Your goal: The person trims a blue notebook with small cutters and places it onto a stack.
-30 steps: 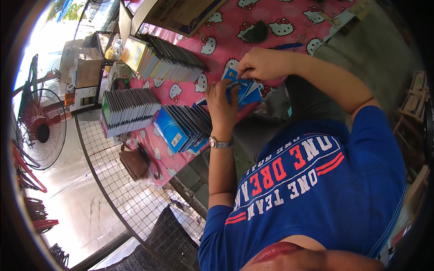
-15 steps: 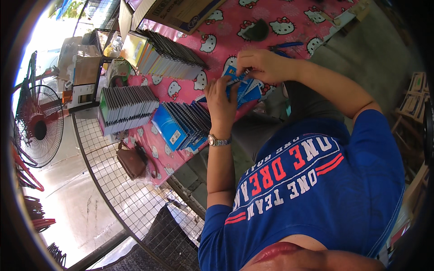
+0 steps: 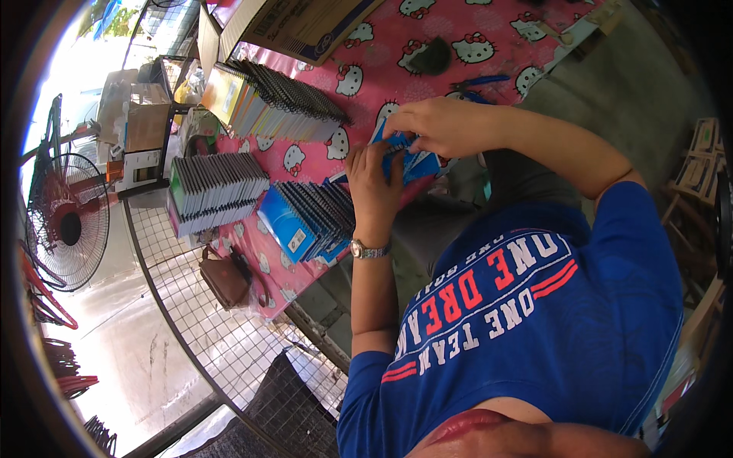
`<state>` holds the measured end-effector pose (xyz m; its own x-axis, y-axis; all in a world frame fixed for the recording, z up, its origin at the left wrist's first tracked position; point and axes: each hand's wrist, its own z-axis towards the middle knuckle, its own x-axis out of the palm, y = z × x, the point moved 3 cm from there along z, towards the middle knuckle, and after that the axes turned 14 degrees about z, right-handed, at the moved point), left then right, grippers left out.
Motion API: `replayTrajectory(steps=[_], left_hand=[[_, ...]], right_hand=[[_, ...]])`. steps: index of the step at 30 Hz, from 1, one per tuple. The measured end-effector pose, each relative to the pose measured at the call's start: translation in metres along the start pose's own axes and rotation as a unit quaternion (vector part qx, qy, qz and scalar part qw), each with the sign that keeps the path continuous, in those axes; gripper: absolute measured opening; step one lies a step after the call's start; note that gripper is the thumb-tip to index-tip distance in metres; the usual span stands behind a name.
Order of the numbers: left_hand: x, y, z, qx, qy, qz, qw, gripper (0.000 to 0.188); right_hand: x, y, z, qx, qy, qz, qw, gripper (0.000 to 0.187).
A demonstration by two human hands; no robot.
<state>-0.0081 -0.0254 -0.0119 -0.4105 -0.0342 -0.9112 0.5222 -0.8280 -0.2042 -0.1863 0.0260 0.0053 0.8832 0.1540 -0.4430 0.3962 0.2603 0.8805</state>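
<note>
Both hands meet over a blue spiral notebook (image 3: 398, 145) at the edge of the pink-covered table. My left hand (image 3: 374, 182), with a metal watch on its wrist, grips the notebook's near left side with bent fingers. On the far right side, my right hand (image 3: 449, 127) is closed with its fingertips at the coil edge. The fingers hide much of the notebook. More blue covers (image 3: 424, 167) lie under and beside the hands. Left of my left hand stands a row of blue spiral notebooks (image 3: 294, 221) with dark coils.
Further left is a stack of white-paged spiral notebooks (image 3: 217, 191). Behind it stand yellow-edged ones (image 3: 279, 103). A cardboard box (image 3: 305, 30), a dark green object (image 3: 434, 57) and blue-handled pliers (image 3: 482, 81) lie farther back. A brown bag (image 3: 226, 278) and a fan (image 3: 69, 225) are at left.
My right hand has come slightly nearer and lower over the notebook, and its fingers have shifted along the coil edge. My left hand stays nearly in place.
</note>
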Motion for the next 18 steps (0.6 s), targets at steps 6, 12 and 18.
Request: replayTrajectory(steps=[6,12,18], left_hand=[[-0.004,-0.002,-0.018,-0.069,0.001,0.261,0.963,0.028],[-0.004,0.005,-0.012,-0.062,0.005,0.032,0.998,0.028],[0.000,0.000,0.001,-0.038,0.009,0.029,0.999,0.031]], right_hand=[[-0.035,-0.126,0.015,0.124,-0.233,-0.299,0.917,0.047],[-0.038,-0.101,0.021,0.074,-0.053,0.049,0.995,0.049],[-0.035,-0.050,0.002,0.059,0.095,0.394,0.912,0.040]])
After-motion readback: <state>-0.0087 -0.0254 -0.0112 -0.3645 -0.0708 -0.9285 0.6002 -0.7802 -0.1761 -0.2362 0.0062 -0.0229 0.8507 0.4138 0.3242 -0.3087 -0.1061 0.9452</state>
